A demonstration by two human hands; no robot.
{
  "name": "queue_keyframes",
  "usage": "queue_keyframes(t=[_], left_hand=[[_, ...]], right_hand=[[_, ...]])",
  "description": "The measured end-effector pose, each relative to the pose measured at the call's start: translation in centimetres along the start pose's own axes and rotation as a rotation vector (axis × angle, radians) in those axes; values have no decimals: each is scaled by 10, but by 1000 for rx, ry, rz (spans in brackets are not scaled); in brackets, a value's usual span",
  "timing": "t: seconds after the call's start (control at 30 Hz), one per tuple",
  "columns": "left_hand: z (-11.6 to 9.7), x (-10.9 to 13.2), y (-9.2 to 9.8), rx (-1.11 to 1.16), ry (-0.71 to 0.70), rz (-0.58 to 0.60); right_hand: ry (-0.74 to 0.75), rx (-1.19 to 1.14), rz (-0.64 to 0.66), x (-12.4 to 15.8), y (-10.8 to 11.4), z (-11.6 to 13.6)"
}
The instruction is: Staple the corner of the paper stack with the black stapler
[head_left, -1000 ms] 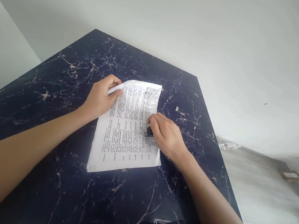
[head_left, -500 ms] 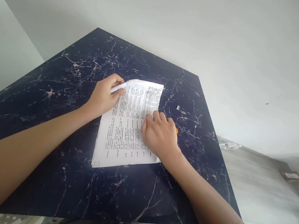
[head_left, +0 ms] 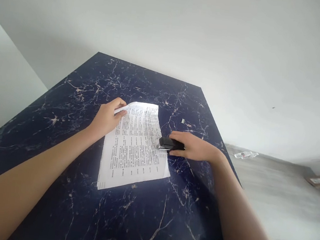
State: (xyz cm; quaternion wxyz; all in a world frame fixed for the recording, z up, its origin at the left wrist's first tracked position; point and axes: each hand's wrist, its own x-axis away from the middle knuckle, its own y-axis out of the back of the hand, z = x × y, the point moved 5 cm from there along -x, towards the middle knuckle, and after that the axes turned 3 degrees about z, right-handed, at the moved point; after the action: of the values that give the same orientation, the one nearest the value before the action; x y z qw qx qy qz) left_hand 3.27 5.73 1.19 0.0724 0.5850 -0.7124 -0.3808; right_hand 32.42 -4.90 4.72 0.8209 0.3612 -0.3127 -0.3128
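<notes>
Printed sheets of paper [head_left: 132,151] lie on the dark marbled table, their far left corner curled up. My left hand [head_left: 107,117] pinches that curled corner between thumb and fingers. My right hand [head_left: 194,145] is wrapped round a black stapler [head_left: 170,144] at the right edge of the sheets. The stapler's metal front end reaches over the paper's edge; whether the paper lies between its jaws I cannot tell. Beyond my right hand a small strip of staples [head_left: 183,121] rests on the table.
The marbled table [head_left: 79,86] stands against a pale wall [head_left: 170,31]. On the floor to the right are a clear plastic wrapper [head_left: 246,155] and a brown package [head_left: 319,181].
My right hand has lifted off the paper, moved right and taken hold of the stapler. My left hand keeps its pinch on the curled corner. The view has tilted up slightly.
</notes>
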Motion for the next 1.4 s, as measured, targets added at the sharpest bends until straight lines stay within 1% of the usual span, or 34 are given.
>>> queue_keyframes(t=[0.07,0.13,0.2,0.23,0.27,0.33,0.43,0.47,0.53,0.57,0.63,0.73,0.8,0.9,1.0,1.07,1.1,1.17,1.2,1.23,1.27,1.3,1.37,1.4], left_hand=[[2,-1,0,-36,6,13],[2,-1,-1,-104,-3,34],[3,-2,-3,-184,-11,78],[3,-2,-4,-218,-11,103],[4,-3,-6,-241,-7,124],[7,-3,-7,-258,5,133],[13,-3,-3,-236,41,55],[14,-3,-1,-224,41,14],[16,-2,3,-195,33,-50],[17,-2,5,-184,30,-81],[19,-2,8,-171,35,-145],[20,-1,10,-151,46,-192],[20,0,9,-136,47,-178],[20,-1,7,-121,59,-129],[21,-1,6,-108,76,-112],[21,-1,6,-96,84,-113],[21,-1,7,-85,91,-115],[21,-2,10,-52,109,-136],[21,-2,13,-39,117,-152],[22,-2,16,-31,123,-169],[23,-2,20,-27,128,-186],[26,-2,23,-24,134,-206],[34,-3,28,-3,149,-247],[40,-4,29,19,160,-271]], right_hand=[[-45,-17,-49,8,10,-10],[-123,-80,-177,15,22,-14],[-191,-217,-299,13,28,-7],[-209,-285,-341,8,27,0],[-214,-343,-362,-1,22,10],[-200,-347,-408,-28,9,32],[-154,-201,-381,-72,-18,62],[-139,-131,-398,-83,-25,69],[-141,-85,-427,-93,-33,78],[-146,-74,-442,-93,-36,80],[-166,-67,-464,-80,-39,80],[-232,-96,-469,-41,-45,68],[-300,-146,-462,-9,-50,52],[-380,-196,-495,34,-55,27],[-421,-235,-503,62,-57,9],[-409,-254,-536,71,-49,1],[-396,-251,-584,72,-41,-3],[-364,-195,-725,68,-19,-13],[-350,-142,-789,63,-8,-19],[-330,-82,-808,52,0,-26],[-310,-29,-772,38,5,-34],[-302,17,-691,21,5,-43],[-341,110,-513,-12,-4,-60],[-379,163,-465,-26,-9,-66]])
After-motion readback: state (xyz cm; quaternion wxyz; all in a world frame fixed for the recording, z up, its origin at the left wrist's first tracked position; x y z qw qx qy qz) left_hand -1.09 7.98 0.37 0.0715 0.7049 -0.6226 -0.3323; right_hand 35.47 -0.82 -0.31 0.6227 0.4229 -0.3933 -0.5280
